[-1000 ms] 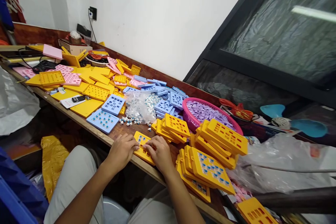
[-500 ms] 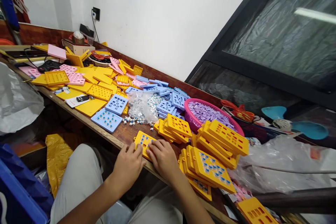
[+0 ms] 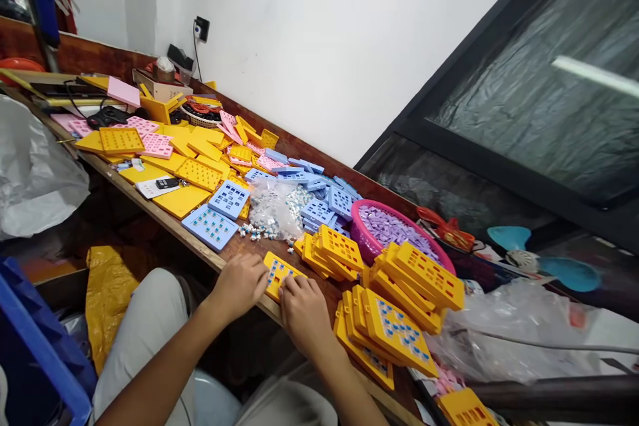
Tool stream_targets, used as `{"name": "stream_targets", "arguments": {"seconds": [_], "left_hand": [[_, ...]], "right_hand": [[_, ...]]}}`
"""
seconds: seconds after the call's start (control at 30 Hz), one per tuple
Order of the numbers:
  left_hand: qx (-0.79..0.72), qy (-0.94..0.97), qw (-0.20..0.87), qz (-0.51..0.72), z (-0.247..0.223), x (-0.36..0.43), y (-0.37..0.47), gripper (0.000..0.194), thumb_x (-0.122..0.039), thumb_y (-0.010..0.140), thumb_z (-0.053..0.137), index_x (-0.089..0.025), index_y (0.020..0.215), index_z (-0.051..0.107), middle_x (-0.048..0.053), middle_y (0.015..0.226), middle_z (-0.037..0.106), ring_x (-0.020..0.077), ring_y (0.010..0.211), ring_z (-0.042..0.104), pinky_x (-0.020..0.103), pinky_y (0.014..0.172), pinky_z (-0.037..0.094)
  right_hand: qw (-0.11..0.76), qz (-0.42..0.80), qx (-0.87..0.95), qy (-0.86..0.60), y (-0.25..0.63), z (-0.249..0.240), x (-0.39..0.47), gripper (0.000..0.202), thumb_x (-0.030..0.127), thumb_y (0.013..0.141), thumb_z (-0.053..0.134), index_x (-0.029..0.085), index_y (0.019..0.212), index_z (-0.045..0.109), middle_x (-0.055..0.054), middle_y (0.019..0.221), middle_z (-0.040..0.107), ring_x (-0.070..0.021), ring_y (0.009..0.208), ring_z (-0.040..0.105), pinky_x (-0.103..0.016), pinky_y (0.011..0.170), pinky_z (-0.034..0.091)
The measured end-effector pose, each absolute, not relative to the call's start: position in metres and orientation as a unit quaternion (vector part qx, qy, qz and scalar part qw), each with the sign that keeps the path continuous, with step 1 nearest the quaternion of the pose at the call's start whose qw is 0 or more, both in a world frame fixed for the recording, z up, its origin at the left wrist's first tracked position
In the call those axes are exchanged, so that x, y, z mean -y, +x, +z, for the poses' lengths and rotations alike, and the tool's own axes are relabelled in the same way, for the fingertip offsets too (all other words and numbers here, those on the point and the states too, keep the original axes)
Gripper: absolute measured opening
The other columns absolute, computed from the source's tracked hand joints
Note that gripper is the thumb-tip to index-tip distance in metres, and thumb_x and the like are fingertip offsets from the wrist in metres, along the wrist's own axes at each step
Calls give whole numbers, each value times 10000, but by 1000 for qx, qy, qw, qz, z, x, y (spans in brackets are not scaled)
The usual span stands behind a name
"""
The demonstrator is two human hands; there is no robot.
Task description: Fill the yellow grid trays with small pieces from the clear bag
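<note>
On the counter (image 3: pixel 249 246), along its front edge, lies a yellow panel (image 3: pixel 274 286); the left hand (image 3: pixel 239 287) has moved up its left side, opposite the right hand (image 3: pixel 302 307), seemingly steadying it from 2 sides. Whether either grip is closed, I can't tell.

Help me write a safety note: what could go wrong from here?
The yellow plate between the left hand and right hand lies near the front edge of the bench and might slip off. The tilted stack of yellow plates beside the right forearm could slide if bumped. Loose parts near the plastic bag might scatter.
</note>
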State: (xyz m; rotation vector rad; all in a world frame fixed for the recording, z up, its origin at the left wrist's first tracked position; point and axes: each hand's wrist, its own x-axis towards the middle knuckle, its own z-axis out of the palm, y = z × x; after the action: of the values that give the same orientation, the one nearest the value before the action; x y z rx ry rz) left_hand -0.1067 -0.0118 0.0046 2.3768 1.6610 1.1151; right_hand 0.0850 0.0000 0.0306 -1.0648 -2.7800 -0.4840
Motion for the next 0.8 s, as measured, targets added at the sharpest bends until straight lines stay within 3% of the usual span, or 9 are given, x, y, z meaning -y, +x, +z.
{"name": "stream_targets", "arguments": {"seconds": [0.17,0.43,0.5,0.63,0.8], "left_hand": [[-579,723,-30,377,-9,-33,-120,306,-122,951,502,-130,1221,645,151,1284,652,278,1195,571,427,1012,451],[-591,721,23,361,-18,-36,-123,209,-112,947,517,-167,1040,696,100,1038,684,255,1022,614,394,926,484],[-595,713,22,371,-15,-36,-124,228,-125,958,512,-170,1103,682,102,1086,670,253,1049,597,390,933,484],[-596,727,6,341,-16,-39,-125,339,-130,979,479,-164,1289,612,116,1288,630,270,1182,546,407,984,463],[-594,744,29,304,-19,-42,-126,303,-148,981,484,-187,1235,646,96,1248,653,273,1163,552,414,981,459]], "right_hand": [[74,-146,918,-360,86,31,3,210,165,979,530,209,853,691,-97,911,669,-253,862,544,-420,784,374],[122,-20,899,-419,77,60,-45,166,279,954,638,229,822,725,-49,849,699,-206,802,624,-321,717,415],[153,16,894,-420,60,62,-68,76,265,927,670,237,951,736,-46,923,718,-206,854,643,-299,738,434],[121,77,900,-412,26,50,-114,270,134,836,698,244,1079,743,-41,1032,743,-209,934,664,-274,800,461],[92,104,907,-399,10,33,-140,255,142,871,649,258,1064,770,-45,1067,755,-210,982,673,-265,863,472]]}}
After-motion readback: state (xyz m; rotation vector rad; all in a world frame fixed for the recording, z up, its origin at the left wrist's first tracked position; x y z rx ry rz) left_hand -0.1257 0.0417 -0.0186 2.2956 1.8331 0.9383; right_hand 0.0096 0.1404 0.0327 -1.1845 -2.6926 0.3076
